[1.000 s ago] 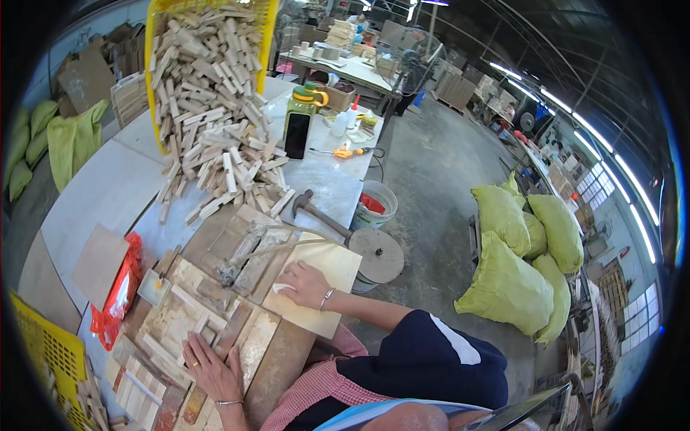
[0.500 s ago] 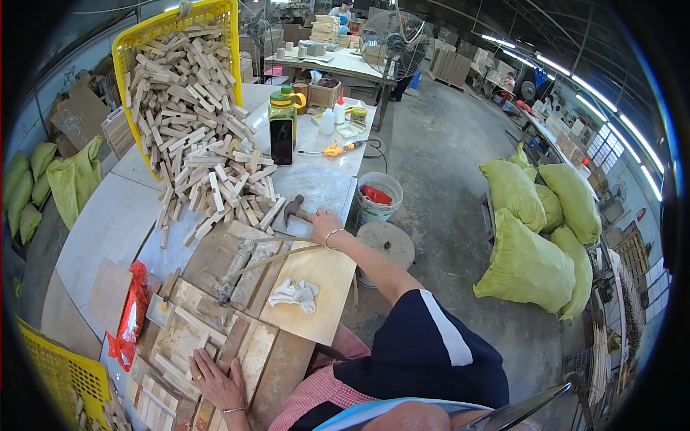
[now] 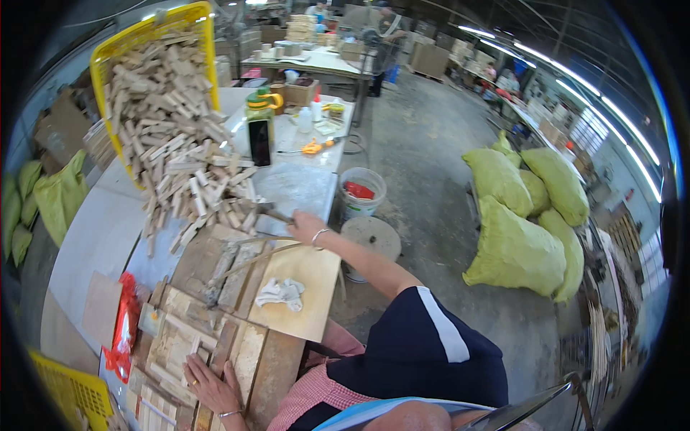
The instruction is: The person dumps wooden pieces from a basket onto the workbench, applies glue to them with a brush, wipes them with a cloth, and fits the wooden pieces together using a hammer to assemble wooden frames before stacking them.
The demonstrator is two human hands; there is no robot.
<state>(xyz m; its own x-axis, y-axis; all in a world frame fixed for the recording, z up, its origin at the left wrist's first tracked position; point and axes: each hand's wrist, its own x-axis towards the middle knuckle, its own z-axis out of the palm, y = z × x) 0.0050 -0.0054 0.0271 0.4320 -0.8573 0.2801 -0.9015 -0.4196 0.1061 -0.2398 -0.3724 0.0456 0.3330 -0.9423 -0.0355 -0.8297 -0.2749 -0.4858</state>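
My right hand (image 3: 307, 228) is closed around the handle of a hammer (image 3: 274, 212), whose head points left toward the pile of wood blocks (image 3: 205, 188). The hammer lies low over the table, beside a pale block. My left hand (image 3: 214, 388) rests with fingers stretched out on a wooden jig (image 3: 237, 359), its fingertips by light wood strips (image 3: 188, 325) set in the frame. A crumpled white cloth (image 3: 282, 293) lies on a light board between my hands.
A yellow crate (image 3: 214, 65) spills wood blocks over the table's far left. A bottle with a phone (image 3: 259, 141) before it, glue bottles and an orange-handled tool (image 3: 313, 147) stand behind. A bucket (image 3: 361, 208), a round stool (image 3: 370, 241) and green sacks (image 3: 514, 244) are to the right.
The view has shifted, so the scene sits slightly farther left. The hammer head has turned and looks lower beside my right hand. My left hand stays on the jig.
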